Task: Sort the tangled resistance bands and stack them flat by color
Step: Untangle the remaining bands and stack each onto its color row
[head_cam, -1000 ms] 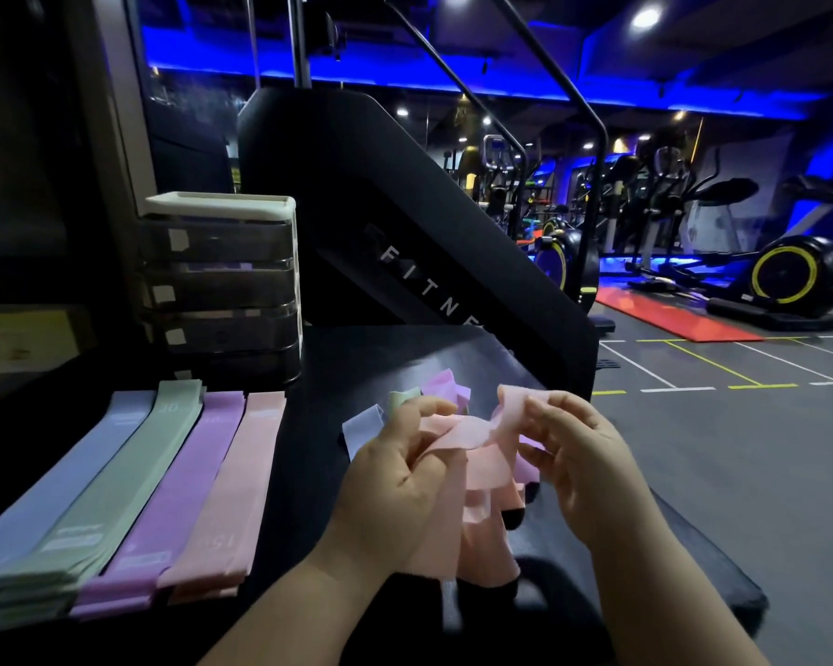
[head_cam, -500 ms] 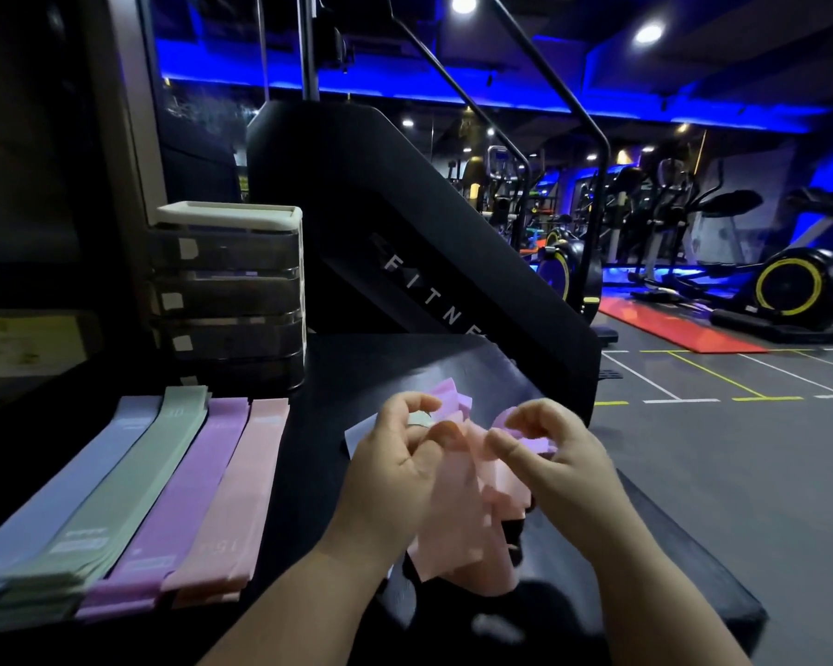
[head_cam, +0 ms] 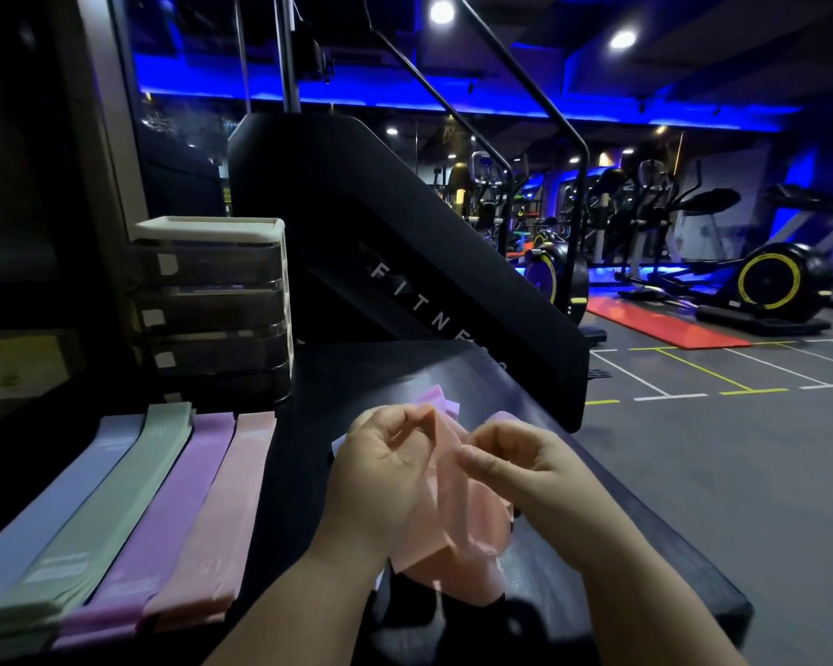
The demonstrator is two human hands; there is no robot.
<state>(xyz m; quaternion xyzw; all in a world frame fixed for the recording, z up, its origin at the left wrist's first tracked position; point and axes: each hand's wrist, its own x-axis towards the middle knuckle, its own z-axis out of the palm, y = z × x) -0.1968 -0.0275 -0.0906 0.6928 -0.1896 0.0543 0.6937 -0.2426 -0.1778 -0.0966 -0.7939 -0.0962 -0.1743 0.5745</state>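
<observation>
Viewing: head camera, looking down over both hands at a black table [head_cam: 357, 372].
Left hand [head_cam: 385, 468]: fingers and thumb curled, pinching the upper part of the pink band [head_cam: 453, 526] above the table.
Right hand [head_cam: 525, 463]: fingers curled, thumb forward, gripping the same band just right of the left hand; the two hands are close together.
Pink band: crumpled, hanging in folds from both hands toward the table near its front right; whether its lower end rests on the top cannot be told.
Tangle [head_cam: 441, 398]: lilac and pale pieces on the table behind and beside the hands, mostly hidden by them.
Blue stack [head_cam: 44, 511]: flat, farthest left on the table.
Green stack [head_cam: 111, 502]: flat, against the blue stack's right edge.
Purple stack [head_cam: 164, 511]: flat, next on the right.
Pink stack [head_cam: 222, 511]: flat, rightmost of the four, well apart from the hands.
Drawers [head_cam: 212, 310]: clear-fronted unit with a white top, on the table behind the stacks.
Machine [head_cam: 381, 233]: black, lettered "FITNE", behind the table.
Mat [head_cam: 664, 324]: red, on the grey lined floor at right.
</observation>
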